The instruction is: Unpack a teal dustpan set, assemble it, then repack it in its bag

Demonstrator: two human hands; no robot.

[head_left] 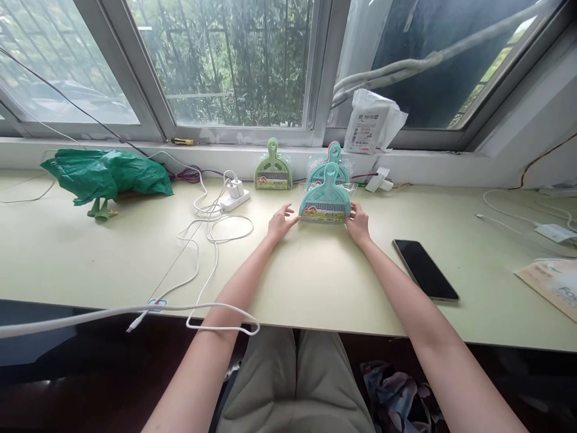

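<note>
- Two hands on one thing in the head view: my left hand (280,221) and right hand (359,224) sit at either side of the teal dustpan set (325,198), fingers loosely spread, tips touching its edges.
- It stands mid-desk (315,282), still in its wrapper, so I'd say unpacking hasn't begun.
- Just behind it there's another teal-and-pink set (331,165), and a green set (273,168) leans at the sill.
- Phone (425,269) lies right of my arm, charger cable (211,228) left, green bag (106,173) far left.
</note>
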